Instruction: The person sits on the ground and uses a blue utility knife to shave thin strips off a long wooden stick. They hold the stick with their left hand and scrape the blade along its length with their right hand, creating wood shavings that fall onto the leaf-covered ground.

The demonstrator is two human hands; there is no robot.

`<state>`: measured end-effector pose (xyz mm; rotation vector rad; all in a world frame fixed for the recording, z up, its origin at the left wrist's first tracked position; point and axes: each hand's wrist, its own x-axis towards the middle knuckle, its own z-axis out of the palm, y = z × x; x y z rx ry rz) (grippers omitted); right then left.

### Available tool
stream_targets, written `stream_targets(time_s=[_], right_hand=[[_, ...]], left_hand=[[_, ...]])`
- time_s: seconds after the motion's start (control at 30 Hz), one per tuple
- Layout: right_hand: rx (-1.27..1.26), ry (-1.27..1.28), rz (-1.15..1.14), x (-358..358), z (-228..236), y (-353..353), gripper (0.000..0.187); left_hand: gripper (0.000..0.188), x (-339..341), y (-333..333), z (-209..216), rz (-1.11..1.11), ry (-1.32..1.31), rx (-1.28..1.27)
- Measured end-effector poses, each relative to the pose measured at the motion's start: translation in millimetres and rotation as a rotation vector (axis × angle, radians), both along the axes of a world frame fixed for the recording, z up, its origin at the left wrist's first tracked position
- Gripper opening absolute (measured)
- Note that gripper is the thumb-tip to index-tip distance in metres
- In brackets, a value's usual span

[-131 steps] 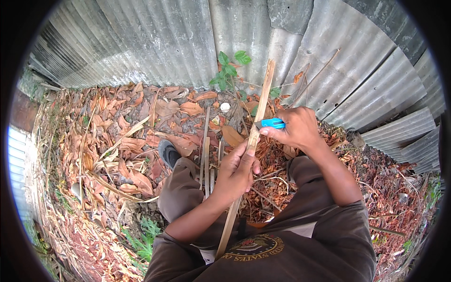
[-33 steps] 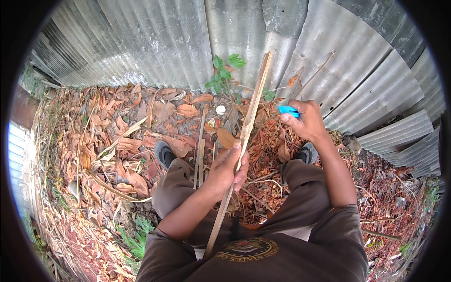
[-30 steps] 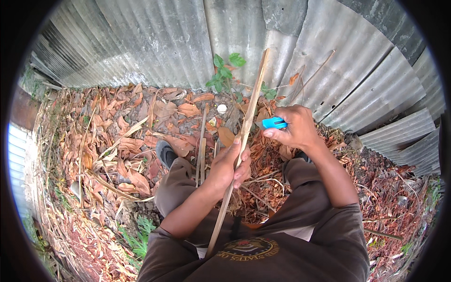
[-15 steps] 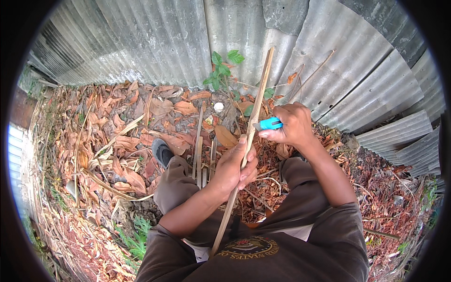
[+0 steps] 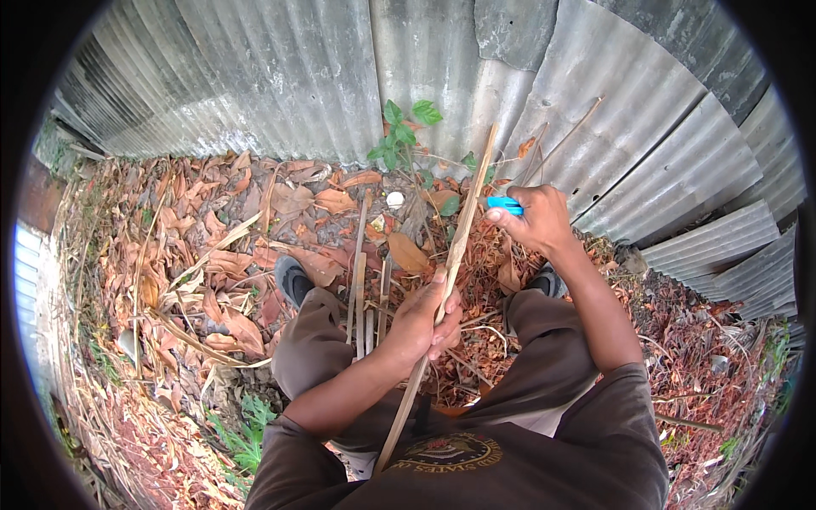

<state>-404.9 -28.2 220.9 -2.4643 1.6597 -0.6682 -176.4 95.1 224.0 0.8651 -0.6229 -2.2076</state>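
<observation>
A long, narrow strip of pale wood (image 5: 465, 231) slants up and away from my lap, its near end against my shirt. My left hand (image 5: 427, 314) is closed round it at about the middle, thumb along the top. Just right of the strip's upper half, my right hand (image 5: 537, 217) grips a bright blue utility knife (image 5: 505, 205). A small gap separates the knife from the wood. Its blade is hard to make out, and most of the handle is hidden inside my fist.
Several cut wooden strips (image 5: 360, 293) lie between my feet. Dry brown leaves (image 5: 246, 327) cover the ground. A corrugated metal fence (image 5: 280, 85) rises ahead, with a small green plant (image 5: 398, 136) at its foot. A thin stick (image 5: 571, 136) leans on the fence.
My right hand has moved slightly right, and the knife has come off the wood it was touching. The strip's far end has dropped nearer to me; my left hand still holds it.
</observation>
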Motion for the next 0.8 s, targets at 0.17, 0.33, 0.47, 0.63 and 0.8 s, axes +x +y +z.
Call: stream_targets(time_s=[0.17,0.33,0.47,0.63,0.8], right_hand=[[-0.053,-0.084,0.172,24.1,-2.7,15.4,0.070],[-0.098,-0.071,0.097,22.3,-5.2,5.4,0.068],[-0.049,-0.057,-0.144,-4.4,-0.7,-26.9,0.064],[-0.023,-0.076,-0.429,-48.4,-22.2,-62.2,0.075],[0.034,-0.155,-0.630,-86.1,-42.2,-60.9,0.083]], left_hand=[[0.044,5.4,-1.1,-2.1,0.009,-0.009,-0.034],[0.045,8.4,5.6,4.7,0.011,-0.035,-0.021],[0.046,6.8,17.5,3.2,-0.044,-0.041,-0.020],[0.046,3.0,31.6,-1.3,-0.167,-0.055,-0.105],[0.047,6.5,30.8,2.5,-0.148,-0.091,-0.177]])
